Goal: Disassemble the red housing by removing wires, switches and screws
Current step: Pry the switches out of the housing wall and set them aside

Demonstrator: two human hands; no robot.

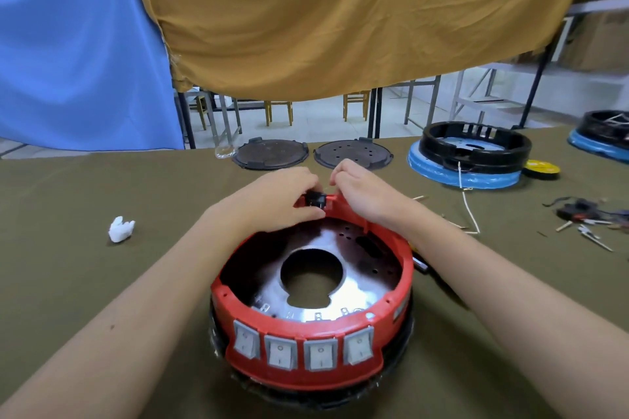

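The round red housing sits in front of me on the olive cloth, with several grey rocker switches along its near wall and a shiny metal plate with a large hole inside. At the far rim, my left hand pinches a small black part seated in the red wall. My right hand presses on the rim right beside it, fingers curled against the housing's far edge. What lies under the fingers is hidden.
A crumpled white tissue lies at left. Two dark round lids rest at the far edge. A black housing on a blue base and a white cord lie at right, with loose wires and terminals beyond.
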